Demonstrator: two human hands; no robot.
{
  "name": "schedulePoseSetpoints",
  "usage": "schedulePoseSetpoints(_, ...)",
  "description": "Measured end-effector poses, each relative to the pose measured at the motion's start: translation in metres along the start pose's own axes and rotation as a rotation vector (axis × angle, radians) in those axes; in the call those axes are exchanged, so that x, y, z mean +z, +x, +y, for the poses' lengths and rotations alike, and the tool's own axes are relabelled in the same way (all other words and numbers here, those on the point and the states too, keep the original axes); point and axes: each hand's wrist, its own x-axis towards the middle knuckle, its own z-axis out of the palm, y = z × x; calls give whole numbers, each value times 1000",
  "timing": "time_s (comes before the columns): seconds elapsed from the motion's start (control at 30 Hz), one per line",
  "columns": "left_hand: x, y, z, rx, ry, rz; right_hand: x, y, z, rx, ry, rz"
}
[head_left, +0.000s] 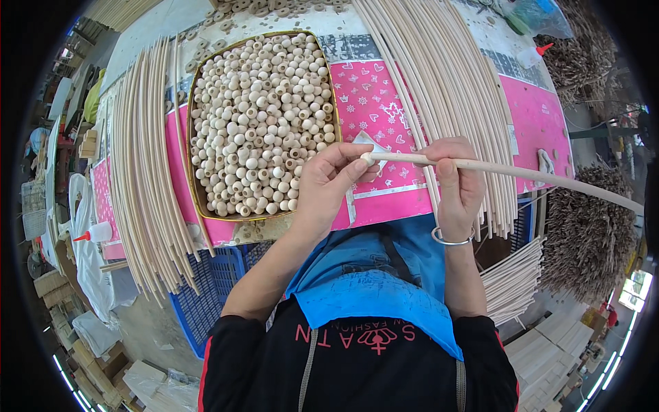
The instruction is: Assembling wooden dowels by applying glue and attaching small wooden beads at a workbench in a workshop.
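A round wooden bead (pixel 367 158) sits at the left end of a long wooden rod (pixel 549 177). My left hand (pixel 327 180) pinches the bead between thumb and fingers. Closed around the rod a little to the right is my right hand (pixel 456 189), which wears a metal bangle. The rod runs off past the right side, level with the table's near part. Just left of my left hand stands a tray (pixel 246 218) heaped with loose wooden beads, some showing a drilled hole.
Bundles of rods lie on the left (pixel 145 158) and right (pixel 456 89) of the pink-covered table (pixel 528 123). Glue bottles with red tips rest at the left (pixel 101 232) and far right (pixel 528 58). A blue crate (pixel 206 292) stands below the table, and more rods (pixel 513 281) lie low at the right.
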Motion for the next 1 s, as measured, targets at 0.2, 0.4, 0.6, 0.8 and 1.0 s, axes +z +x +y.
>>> schedulePoseSetpoints(0.2, -14, 0, 12, 62, 317, -70, 8, -14, 4, 69, 162, 47)
schedulePoseSetpoints(0.4, -11, 12, 17, 302, 465, -253, 6, -27, 7, 152, 242, 197)
schedulePoseSetpoints(0.6, 26, 6, -16, 148, 143, 81, 33, -53, 24, 397, 322, 471)
schedulePoseSetpoints(0.8, 41, 28, -22, 233, -57, 25, -6, -48, -11, 711, 355, 23)
schedulePoseSetpoints(1.0, 22, 51, 37, 258, 103, 0, -140, -77, -86, -75, -1237, 294)
